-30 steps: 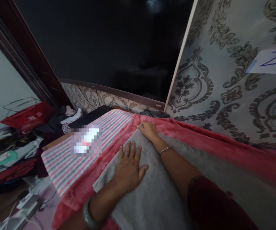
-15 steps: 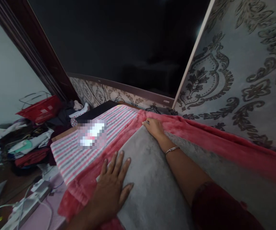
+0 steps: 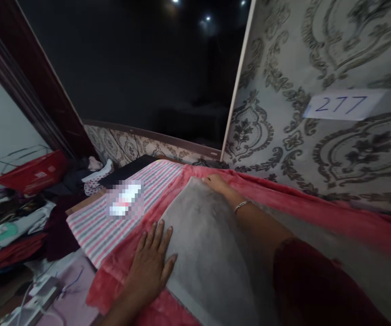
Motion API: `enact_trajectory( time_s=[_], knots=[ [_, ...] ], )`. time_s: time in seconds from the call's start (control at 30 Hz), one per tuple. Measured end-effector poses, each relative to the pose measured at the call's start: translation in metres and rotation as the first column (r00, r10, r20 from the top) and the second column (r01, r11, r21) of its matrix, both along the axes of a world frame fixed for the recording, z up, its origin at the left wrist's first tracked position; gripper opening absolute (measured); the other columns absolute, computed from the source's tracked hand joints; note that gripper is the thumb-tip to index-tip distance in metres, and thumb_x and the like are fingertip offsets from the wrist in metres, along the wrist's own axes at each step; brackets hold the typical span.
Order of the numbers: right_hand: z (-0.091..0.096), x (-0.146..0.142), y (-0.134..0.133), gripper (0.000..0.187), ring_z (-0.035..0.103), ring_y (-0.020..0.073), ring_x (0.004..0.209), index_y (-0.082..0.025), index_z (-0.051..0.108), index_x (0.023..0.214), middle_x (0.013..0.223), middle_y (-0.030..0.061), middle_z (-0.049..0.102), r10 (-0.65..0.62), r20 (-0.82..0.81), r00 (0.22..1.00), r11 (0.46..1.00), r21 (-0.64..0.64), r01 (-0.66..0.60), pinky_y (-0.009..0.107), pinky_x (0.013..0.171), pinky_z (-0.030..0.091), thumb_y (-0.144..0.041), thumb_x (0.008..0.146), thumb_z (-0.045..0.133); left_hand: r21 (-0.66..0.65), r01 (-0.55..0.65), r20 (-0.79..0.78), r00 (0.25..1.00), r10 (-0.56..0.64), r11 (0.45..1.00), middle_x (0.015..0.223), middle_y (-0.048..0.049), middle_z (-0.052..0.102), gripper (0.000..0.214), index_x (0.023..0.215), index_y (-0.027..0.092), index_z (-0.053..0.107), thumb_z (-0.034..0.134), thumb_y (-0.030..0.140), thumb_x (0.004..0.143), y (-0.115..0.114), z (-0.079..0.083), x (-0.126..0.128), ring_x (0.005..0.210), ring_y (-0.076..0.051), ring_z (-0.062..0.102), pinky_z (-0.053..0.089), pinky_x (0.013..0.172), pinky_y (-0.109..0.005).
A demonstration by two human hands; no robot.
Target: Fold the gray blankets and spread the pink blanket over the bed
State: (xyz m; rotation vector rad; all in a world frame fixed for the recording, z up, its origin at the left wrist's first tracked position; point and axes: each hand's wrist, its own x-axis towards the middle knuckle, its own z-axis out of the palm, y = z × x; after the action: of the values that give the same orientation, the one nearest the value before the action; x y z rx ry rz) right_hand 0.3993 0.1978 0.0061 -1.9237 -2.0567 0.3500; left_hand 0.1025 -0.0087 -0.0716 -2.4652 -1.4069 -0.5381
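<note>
Hands are apart, left hand [image 3: 152,265] spread flat where plush red fabric [image 3: 108,280] meets smooth grey cloth [image 3: 205,235], right hand [image 3: 218,184] at the cloth's far corner, grip unclear.

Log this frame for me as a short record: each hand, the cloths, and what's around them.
Left hand: palm down, fingers spread, along the border of red fleece and grey cloth
Right hand: by the grey cloth's far corner; grip unclear
Striped cloth: beside the red fleece, partly pixelated
Behind: dark screen; patterned wall with paper marked 277
Picture left: red bag, piled clothes
</note>
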Motion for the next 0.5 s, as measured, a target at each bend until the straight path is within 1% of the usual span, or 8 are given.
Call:
enact_trajectory(
  time_s=[0.13,0.23,0.3,0.37,0.4,0.43,0.5],
  knots=[
    [-0.001,0.056,-0.043,0.037,0.067,0.0193,0.085,-0.014,0.077,0.091,0.094,0.0088,0.077,-0.051,0.019,0.999,0.999,-0.015,0.051,0.025,0.070,0.046,-0.035,0.098,0.048,-0.023,0.009,0.060,0.998,-0.008,1.000,0.163,-0.0136,0.035,0.061,0.154,0.024,0.043,0.047,0.047,0.098,0.004,-0.001,-0.001,0.148,-0.035,0.036,0.031,0.119,-0.055],
    [-0.002,0.096,-0.079,0.032,0.065,0.0195,0.079,-0.015,0.075,0.082,0.086,0.0069,0.075,-0.083,0.029,0.996,0.997,-0.006,0.083,0.025,0.066,0.043,-0.034,0.095,0.052,-0.111,-0.004,0.075,0.997,0.013,0.994,0.161,-0.0157,0.037,0.060,0.151,0.022,0.049,0.048,0.048,0.096,0.006,0.008,-0.001,0.148,-0.037,0.035,0.031,0.117,-0.059],
    [-0.003,0.119,-0.101,0.030,0.065,0.0199,0.080,-0.016,0.073,0.080,0.086,0.0067,0.074,-0.101,0.028,0.995,0.995,0.009,0.101,0.026,0.067,0.042,-0.035,0.093,0.054,-0.186,-0.029,0.085,0.995,0.046,0.982,0.158,-0.0178,0.042,0.060,0.147,0.020,0.054,0.049,0.049,0.095,0.007,0.023,0.004,0.147,-0.040,0.036,0.028,0.117,-0.065],
    [-0.006,0.137,-0.119,0.027,0.065,0.0200,0.082,-0.017,0.072,0.083,0.089,0.0063,0.074,-0.121,0.023,0.992,0.992,0.022,0.121,0.026,0.068,0.042,-0.035,0.092,0.055,-0.241,-0.027,0.089,0.995,0.050,0.970,0.155,-0.0197,0.046,0.059,0.145,0.017,0.056,0.048,0.048,0.095,0.011,0.044,0.018,0.147,-0.041,0.035,0.022,0.118,-0.069],
    [-0.007,0.145,-0.126,0.026,0.065,0.0201,0.083,-0.017,0.072,0.085,0.090,0.0062,0.074,-0.134,0.021,0.991,0.991,0.024,0.134,0.026,0.068,0.042,-0.036,0.092,0.055,-0.264,-0.008,0.089,0.995,0.032,0.964,0.154,-0.0206,0.047,0.060,0.145,0.015,0.055,0.047,0.046,0.095,0.014,0.057,0.029,0.148,-0.041,0.035,0.019,0.119,-0.068],
    [-0.008,0.152,-0.132,0.026,0.065,0.0201,0.083,-0.017,0.072,0.087,0.090,0.0063,0.074,-0.149,0.021,0.989,0.989,0.022,0.149,0.026,0.068,0.042,-0.036,0.093,0.055,-0.294,0.035,0.084,0.996,-0.010,0.955,0.155,-0.0209,0.046,0.061,0.148,0.014,0.051,0.045,0.044,0.096,0.019,0.070,0.044,0.148,-0.039,0.034,0.018,0.120,-0.066],
    [-0.011,0.163,-0.140,0.028,0.065,0.0204,0.083,-0.018,0.072,0.089,0.091,0.0072,0.074,-0.182,0.026,0.983,0.983,0.014,0.182,0.027,0.067,0.041,-0.038,0.094,0.054,-0.392,0.133,0.070,0.991,-0.114,0.910,0.159,-0.0210,0.039,0.065,0.154,0.013,0.041,0.045,0.041,0.096,0.034,0.093,0.079,0.149,-0.035,0.033,0.022,0.121,-0.060]
  ],
)
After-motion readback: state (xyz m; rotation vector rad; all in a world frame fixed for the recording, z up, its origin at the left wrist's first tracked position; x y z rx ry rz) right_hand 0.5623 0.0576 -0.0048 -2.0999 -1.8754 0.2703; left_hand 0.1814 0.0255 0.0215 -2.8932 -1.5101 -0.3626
